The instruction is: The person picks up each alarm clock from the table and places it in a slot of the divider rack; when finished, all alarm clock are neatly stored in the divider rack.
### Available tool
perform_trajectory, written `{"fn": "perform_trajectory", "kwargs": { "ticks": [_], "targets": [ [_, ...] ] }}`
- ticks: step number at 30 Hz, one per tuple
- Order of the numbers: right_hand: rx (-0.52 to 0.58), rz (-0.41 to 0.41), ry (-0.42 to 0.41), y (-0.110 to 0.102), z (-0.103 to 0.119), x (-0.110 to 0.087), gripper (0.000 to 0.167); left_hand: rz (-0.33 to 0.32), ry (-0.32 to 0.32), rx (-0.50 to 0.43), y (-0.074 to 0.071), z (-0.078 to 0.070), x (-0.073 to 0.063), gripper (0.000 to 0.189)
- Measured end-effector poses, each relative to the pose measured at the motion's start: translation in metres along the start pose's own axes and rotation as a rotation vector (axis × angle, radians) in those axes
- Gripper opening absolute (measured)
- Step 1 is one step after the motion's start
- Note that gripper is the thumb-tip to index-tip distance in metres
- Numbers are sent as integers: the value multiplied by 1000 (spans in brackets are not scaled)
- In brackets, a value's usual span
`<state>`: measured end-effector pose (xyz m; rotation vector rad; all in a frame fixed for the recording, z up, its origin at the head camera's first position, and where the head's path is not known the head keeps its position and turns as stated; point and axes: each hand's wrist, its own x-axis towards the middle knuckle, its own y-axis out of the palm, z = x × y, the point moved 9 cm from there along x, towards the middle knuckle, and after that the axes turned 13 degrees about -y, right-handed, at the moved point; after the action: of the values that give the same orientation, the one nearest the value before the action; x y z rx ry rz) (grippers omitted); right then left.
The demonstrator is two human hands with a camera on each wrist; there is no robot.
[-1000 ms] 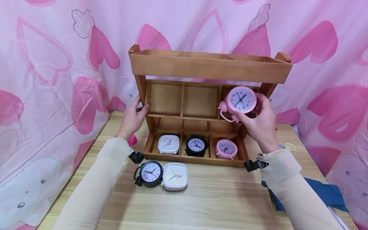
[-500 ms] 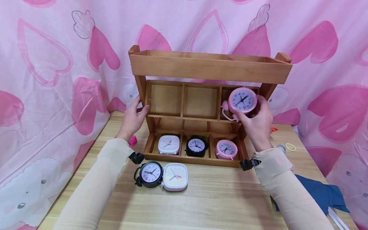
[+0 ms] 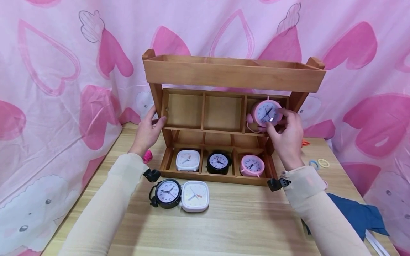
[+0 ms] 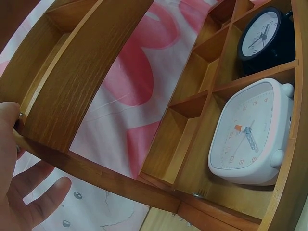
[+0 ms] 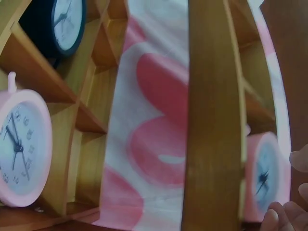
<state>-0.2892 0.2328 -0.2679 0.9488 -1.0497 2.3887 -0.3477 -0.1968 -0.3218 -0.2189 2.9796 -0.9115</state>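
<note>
A pink twin-bell alarm clock (image 3: pixel 267 113) lies on its back, tilted, in the right compartment of the wooden rack's (image 3: pixel 234 76) middle tier. At its right edge is my right hand (image 3: pixel 288 135), with thumb and fingertips loosely spread by the rim. The right wrist view shows this clock (image 5: pixel 264 173) with fingertips beside and in front of it. My left hand (image 3: pixel 148 129) holds the rack's left side, thumb in front and fingers behind. In the bottom tier sit a white clock (image 3: pixel 188 160), a black clock (image 3: pixel 218 163) and another pink clock (image 3: pixel 252 166).
On the table before the rack lie a black alarm clock (image 3: pixel 168 193) and a white square clock (image 3: pixel 195 196), side by side. To the right are hair ties (image 3: pixel 323 163) and a blue cloth (image 3: pixel 355 213). A pink curtain (image 3: pixel 64 89) hangs behind.
The pink clock has gone back and down into the right middle compartment. My right hand's fingers have loosened from round it. The left hand stays on the rack.
</note>
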Motion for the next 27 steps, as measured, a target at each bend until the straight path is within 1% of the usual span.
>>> {"fn": "perform_trajectory", "kwargs": {
  "ticks": [3, 6, 9, 12, 17, 21, 25, 27],
  "targets": [
    [54, 34, -9, 0, 11, -4, 48, 1, 6, 5, 0, -1, 0, 61],
    [118, 101, -29, 4, 26, -10, 49, 0, 7, 9, -1, -1, -1, 61],
    [179, 178, -74, 11, 43, -18, 52, -1, 6, 7, -1, -1, -1, 61],
    [214, 254, -113, 19, 60, -26, 55, -1, 9, 8, -1, -1, 0, 61],
    [263, 366, -128, 35, 81, -43, 60, -1, 7, 7, -1, 0, 0, 62],
    [296, 444, -173, 52, 97, -62, 63, -1, 5, 8, -1, 1, 0, 61],
    [294, 543, -214, 76, 104, -89, 68, -3, 9, 10, -1, 0, 0, 62],
    [285, 603, -211, 89, 105, -105, 71, -3, 9, 12, -1, 0, 0, 62]
  ]
}}
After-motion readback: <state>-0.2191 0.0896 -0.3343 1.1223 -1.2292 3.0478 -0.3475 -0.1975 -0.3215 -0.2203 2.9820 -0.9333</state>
